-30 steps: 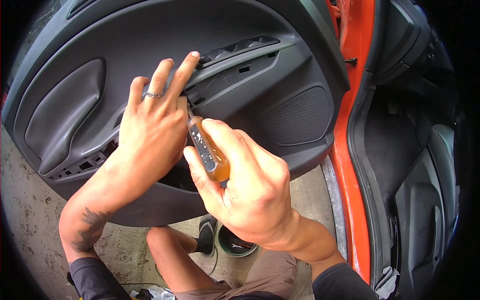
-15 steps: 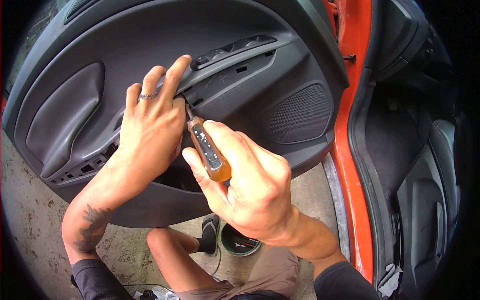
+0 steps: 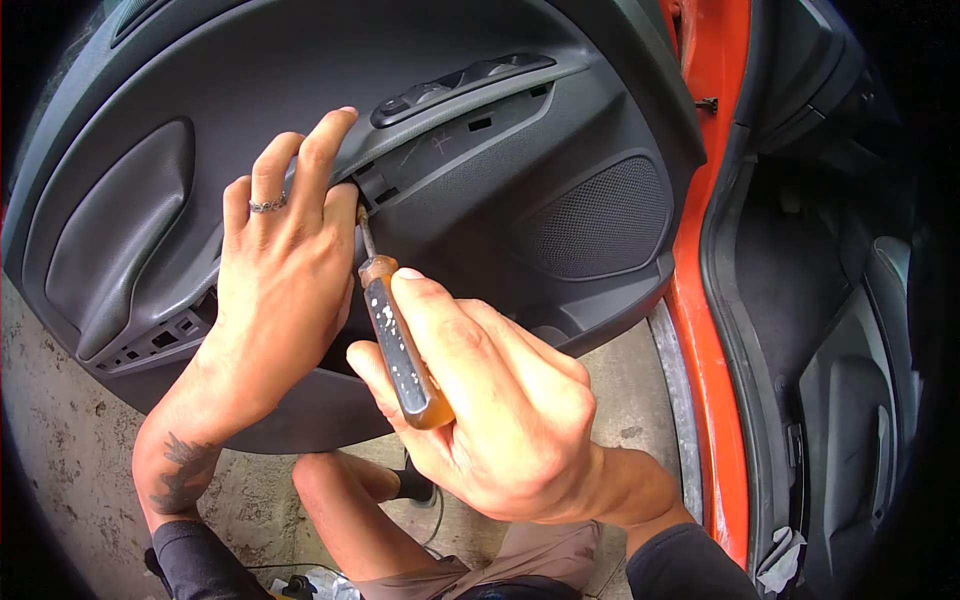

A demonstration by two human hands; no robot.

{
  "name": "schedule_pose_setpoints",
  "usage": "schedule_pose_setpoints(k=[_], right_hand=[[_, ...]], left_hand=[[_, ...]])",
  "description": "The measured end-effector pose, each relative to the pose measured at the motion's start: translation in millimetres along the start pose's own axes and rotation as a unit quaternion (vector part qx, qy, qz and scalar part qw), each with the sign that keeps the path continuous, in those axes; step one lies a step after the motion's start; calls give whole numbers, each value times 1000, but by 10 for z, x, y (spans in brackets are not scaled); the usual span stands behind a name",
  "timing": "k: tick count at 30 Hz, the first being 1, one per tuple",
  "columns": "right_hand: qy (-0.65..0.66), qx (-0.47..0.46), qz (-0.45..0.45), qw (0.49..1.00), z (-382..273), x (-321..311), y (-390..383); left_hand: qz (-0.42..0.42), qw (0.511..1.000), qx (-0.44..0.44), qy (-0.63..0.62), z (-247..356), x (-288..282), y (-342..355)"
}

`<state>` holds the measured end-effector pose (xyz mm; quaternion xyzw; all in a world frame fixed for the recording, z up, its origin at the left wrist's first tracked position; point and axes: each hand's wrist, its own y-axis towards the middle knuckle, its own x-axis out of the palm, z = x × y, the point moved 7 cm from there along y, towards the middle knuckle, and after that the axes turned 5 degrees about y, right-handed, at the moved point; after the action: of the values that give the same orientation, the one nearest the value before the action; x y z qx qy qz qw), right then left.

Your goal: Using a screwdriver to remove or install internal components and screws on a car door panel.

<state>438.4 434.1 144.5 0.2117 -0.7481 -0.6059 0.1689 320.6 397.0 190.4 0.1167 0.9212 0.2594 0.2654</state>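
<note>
A screwdriver (image 3: 400, 345) with an amber and black handle, speckled white, is held in my right hand (image 3: 505, 410). Its metal shaft points up and away, its tip at a recessed slot below the armrest of a dark grey car door panel (image 3: 450, 235). My left hand (image 3: 285, 260) lies over the armrest with its fingers spread, a ring on one of them. Its index finger bends down beside the screwdriver tip. The left thumb is mostly hidden, and the tip's exact contact cannot be made out.
Above the slot runs a black window switch strip (image 3: 463, 88). A speaker grille (image 3: 600, 220) lies to the right. The orange door frame (image 3: 690, 290) borders the car interior. A thin cable (image 3: 438, 520) lies on the concrete floor near my leg.
My right hand has drawn slightly down and back, and more of the screwdriver shaft shows. My left hand and the door panel sit slightly further left in view. The tool bucket is now hidden.
</note>
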Motion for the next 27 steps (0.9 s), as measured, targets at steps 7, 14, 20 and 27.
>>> schedule_pose_setpoints(k=[7, 14, 20, 27], right_hand=[[-22, -5, 8, 1000, -9, 26, -63], [-47, -20, 82, 995, 50, -4, -133], [-64, -2, 121, 991, 86, -41, -178], [24, 7, 111, 993, 133, -18, -165]], left_hand=[[-5, 1000, -1, 3, 18, -33, 13], [-14, 1000, -14, 18, 28, 17, 10], [-9, 998, -20, 53, 57, 56, 26], [-20, 999, -22, 34, 63, 71, 31]])
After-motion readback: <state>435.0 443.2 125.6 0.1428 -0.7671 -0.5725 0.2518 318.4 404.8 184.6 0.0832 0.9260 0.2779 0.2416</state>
